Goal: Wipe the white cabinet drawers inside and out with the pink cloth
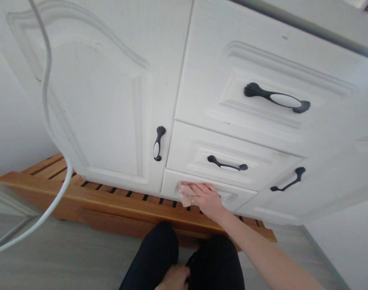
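My right hand [205, 197] presses a pale cloth [187, 194] with pinkish-red marks against the front of the bottom drawer [241, 195]. Its fingers are closed over the cloth and point to the left. This drawer's handle is mostly hidden behind the hand. Low in the view, my left hand [176, 277] rests between my knees, away from the cabinet. Its fingertips are hidden, and I see nothing held in it.
The white cabinet has a left door [96, 104], an upper drawer [262, 129] and a middle drawer [186, 141], all with dark handles. A slatted wooden bench [123, 203] runs below. A white cable [47, 88] hangs at left.
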`<state>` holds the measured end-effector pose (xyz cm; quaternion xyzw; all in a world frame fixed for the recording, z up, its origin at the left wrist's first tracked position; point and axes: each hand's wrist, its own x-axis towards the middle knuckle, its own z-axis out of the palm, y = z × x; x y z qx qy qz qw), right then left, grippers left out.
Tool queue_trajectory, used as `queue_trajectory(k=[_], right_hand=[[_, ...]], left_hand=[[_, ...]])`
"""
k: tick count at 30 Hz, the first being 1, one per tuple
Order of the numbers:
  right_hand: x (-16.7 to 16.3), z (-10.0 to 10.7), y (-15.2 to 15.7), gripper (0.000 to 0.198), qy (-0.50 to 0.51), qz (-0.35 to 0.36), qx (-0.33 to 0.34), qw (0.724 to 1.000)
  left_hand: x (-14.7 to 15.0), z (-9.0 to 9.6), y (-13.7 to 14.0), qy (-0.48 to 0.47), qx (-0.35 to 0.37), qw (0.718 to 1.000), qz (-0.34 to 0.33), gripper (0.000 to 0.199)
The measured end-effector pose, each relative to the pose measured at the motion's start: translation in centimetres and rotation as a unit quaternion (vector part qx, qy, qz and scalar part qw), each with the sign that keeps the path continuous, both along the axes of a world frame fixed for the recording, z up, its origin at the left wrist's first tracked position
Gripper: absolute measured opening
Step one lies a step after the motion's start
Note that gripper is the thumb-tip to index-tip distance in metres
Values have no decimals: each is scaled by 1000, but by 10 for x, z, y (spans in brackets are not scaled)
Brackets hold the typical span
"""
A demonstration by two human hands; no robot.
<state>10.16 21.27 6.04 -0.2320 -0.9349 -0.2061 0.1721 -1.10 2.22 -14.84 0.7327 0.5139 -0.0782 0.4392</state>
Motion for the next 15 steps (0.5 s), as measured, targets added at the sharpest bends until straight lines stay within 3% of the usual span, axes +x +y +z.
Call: queue_trajectory(k=[5,10,13,15], right_hand=[[83,1,-16,52,-17,-105,-15,994],[160,-20,-25,55,-39,-169,20,985],[179,-42,-37,53,-33,-177,-3,984],[170,-52,-47,51,-5,-175,-20,984]], left_hand=[[1,-5,-1,-7,10,1000,4,44],[2,-11,-2,-1,16,1000,-2,39],[4,-12,-1,-1,21,1000,-1,37],[6,-12,0,-1,21,1000,2,36]])
